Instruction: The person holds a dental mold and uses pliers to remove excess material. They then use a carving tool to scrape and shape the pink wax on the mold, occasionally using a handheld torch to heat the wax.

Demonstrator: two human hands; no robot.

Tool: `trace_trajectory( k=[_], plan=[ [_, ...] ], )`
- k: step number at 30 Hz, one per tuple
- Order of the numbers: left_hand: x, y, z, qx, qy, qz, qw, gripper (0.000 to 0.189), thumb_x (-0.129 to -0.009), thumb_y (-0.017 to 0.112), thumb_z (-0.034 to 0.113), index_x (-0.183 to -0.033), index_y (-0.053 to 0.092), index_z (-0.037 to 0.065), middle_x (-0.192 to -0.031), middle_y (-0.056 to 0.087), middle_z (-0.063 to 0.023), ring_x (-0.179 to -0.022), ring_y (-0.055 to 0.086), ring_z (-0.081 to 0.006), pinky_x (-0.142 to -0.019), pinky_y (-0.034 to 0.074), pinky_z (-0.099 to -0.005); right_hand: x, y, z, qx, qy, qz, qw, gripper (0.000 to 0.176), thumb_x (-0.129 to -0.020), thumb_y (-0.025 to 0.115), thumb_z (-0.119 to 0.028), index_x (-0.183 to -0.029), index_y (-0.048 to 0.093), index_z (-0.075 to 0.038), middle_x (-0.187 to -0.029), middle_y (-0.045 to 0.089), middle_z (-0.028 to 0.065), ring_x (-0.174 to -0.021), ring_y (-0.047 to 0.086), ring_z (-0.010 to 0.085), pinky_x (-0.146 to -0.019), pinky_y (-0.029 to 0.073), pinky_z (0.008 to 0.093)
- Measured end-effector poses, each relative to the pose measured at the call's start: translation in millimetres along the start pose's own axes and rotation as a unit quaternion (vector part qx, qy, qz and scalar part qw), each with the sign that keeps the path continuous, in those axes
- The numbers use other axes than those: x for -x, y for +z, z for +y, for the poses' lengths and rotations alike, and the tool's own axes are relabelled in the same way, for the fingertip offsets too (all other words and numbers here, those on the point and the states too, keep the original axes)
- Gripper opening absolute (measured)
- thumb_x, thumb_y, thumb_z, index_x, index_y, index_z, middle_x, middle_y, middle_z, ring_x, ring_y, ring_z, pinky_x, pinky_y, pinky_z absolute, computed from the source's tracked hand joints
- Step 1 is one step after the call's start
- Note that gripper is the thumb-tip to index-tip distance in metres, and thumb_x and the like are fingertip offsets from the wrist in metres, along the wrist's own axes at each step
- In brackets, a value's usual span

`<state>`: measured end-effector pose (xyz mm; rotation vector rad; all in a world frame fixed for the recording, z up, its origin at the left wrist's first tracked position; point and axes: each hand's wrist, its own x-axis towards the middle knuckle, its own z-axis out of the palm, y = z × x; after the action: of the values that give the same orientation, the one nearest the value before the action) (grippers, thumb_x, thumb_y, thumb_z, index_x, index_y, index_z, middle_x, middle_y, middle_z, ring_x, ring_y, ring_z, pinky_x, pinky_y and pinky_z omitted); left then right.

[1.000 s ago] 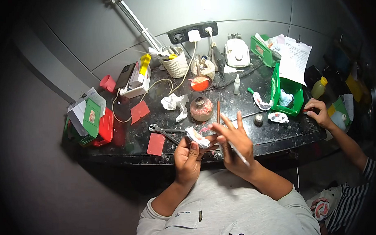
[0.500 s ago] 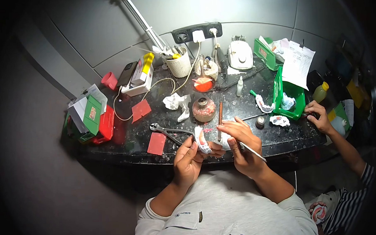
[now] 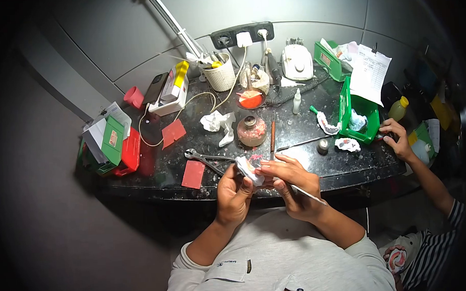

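Note:
A white dental cast (image 3: 248, 170) with a pink patch is gripped in my left hand (image 3: 234, 199), thumb along its lower side. My right hand (image 3: 298, 187) reaches over to the cast with its fingertips touching the upper right part. A thin pale tool (image 3: 310, 195) is held in the right hand and sticks out toward the lower right. A brown-handled tool (image 3: 273, 137) lies on the table just beyond the right hand. Metal pliers (image 3: 208, 158) lie beyond the left hand, beside a flat pink wax sheet (image 3: 193, 174).
A glass burner (image 3: 251, 132) stands ahead, with crumpled tissue (image 3: 224, 126) to its left and a red wax pan (image 3: 251, 98) behind. A green bin (image 3: 362, 128) and casts (image 3: 347, 145) are right, near another person's hand (image 3: 397, 140). A red bin (image 3: 130, 154) is left.
My right fingers have moved left onto the cast, which has tilted and shifted slightly left. The brown-handled tool is now apart from my right hand. The other person's hand has shifted slightly.

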<state>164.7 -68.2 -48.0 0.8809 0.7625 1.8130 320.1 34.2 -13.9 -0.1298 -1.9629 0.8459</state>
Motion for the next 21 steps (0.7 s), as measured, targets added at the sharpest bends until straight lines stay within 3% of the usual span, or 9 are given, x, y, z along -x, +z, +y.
trace_trajectory(
  k=[5, 9, 11, 16, 21],
  plan=[
    [-1, -1, 5, 0.012, -0.010, 0.025, 1.000, 0.053, -0.098, 0.068, 0.012, -0.139, 0.037, 0.000, -0.125, 0.062, -0.0151, -0.111, 0.066, -0.0214, -0.097, 0.053, -0.0328, 0, -1, -2, 0.008, 0.006, -0.011, 1.000, 0.023, -0.098, 0.064, -0.013, -0.118, 0.070, -0.003, -0.113, 0.074, 0.0113, -0.109, 0.071, 0.0282, -0.107, 0.045, 0.0507],
    [-2, 2, 4, -0.006, 0.008, 0.044, 0.999, 0.053, -0.096, 0.068, 0.003, -0.138, 0.037, 0.003, -0.121, 0.063, -0.0155, -0.111, 0.065, -0.0202, -0.096, 0.052, -0.0321, 1, -2, -1, 0.016, 0.018, -0.016, 1.000, 0.024, -0.098, 0.064, -0.013, -0.119, 0.070, -0.003, -0.114, 0.074, 0.0126, -0.109, 0.071, 0.0286, -0.106, 0.045, 0.0515],
    [-4, 5, 3, -0.015, 0.057, 0.043, 0.997, 0.054, -0.092, 0.069, -0.004, -0.136, 0.038, 0.006, -0.117, 0.063, -0.0155, -0.112, 0.063, -0.0206, -0.098, 0.051, -0.0339, 0, -2, -1, 0.026, 0.012, 0.005, 1.000, 0.024, -0.098, 0.064, -0.012, -0.119, 0.070, -0.002, -0.114, 0.073, 0.0140, -0.109, 0.071, 0.0297, -0.106, 0.045, 0.0508],
    [-2, -2, -1, -0.072, 0.105, 0.047, 0.991, 0.052, -0.090, 0.069, -0.008, -0.131, 0.039, 0.006, -0.116, 0.062, -0.0158, -0.109, 0.063, -0.0224, -0.100, 0.051, -0.0376, 1, -2, -1, 0.034, 0.018, 0.033, 0.999, 0.023, -0.096, 0.066, -0.008, -0.117, 0.070, 0.000, -0.112, 0.073, 0.0176, -0.108, 0.070, 0.0335, -0.103, 0.049, 0.0474],
    [-1, 7, 2, -0.174, 0.158, 0.053, 0.971, 0.050, -0.088, 0.070, -0.011, -0.123, 0.039, 0.006, -0.113, 0.059, -0.0144, -0.108, 0.065, -0.0270, -0.104, 0.050, -0.0438, 5, 5, -6, -0.014, 0.022, 0.060, 0.998, 0.023, -0.092, 0.070, -0.001, -0.115, 0.069, 0.002, -0.111, 0.073, 0.0178, -0.102, 0.072, 0.0344, -0.090, 0.057, 0.0396]
  ],
)
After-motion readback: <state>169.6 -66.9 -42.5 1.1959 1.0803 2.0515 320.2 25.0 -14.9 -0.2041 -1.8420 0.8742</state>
